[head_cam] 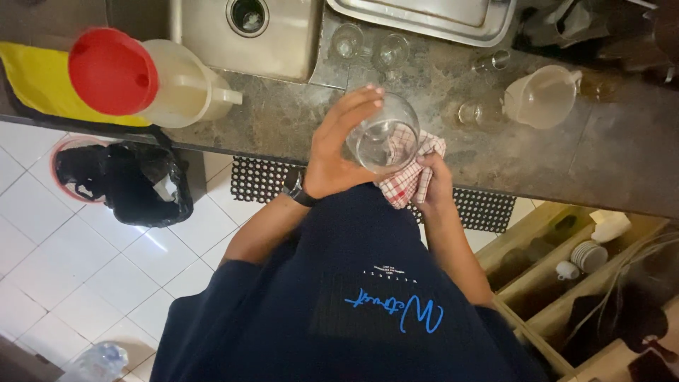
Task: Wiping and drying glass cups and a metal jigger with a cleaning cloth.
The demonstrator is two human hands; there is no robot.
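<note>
Centre frame: our left hand (338, 152), fingers curled, grips a clear drinking glass (384, 134) above the counter (622, 155) edge. Our right hand (433, 180) clutches a red-checked cloth (410, 177) pressed against that glass. Upper left: red funnel (112, 71) beside a plastic jug (185, 88).

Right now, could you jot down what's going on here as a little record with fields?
Left hand: the left hand grips a clear drinking glass by its side
Right hand: the right hand presses a red-and-white checked cloth against the glass
Counter: dark stone counter with a plastic jug, small glasses and a steel sink
Far left: a red funnel sits on a white jug
Floor: white tiles, black bin bag
</note>
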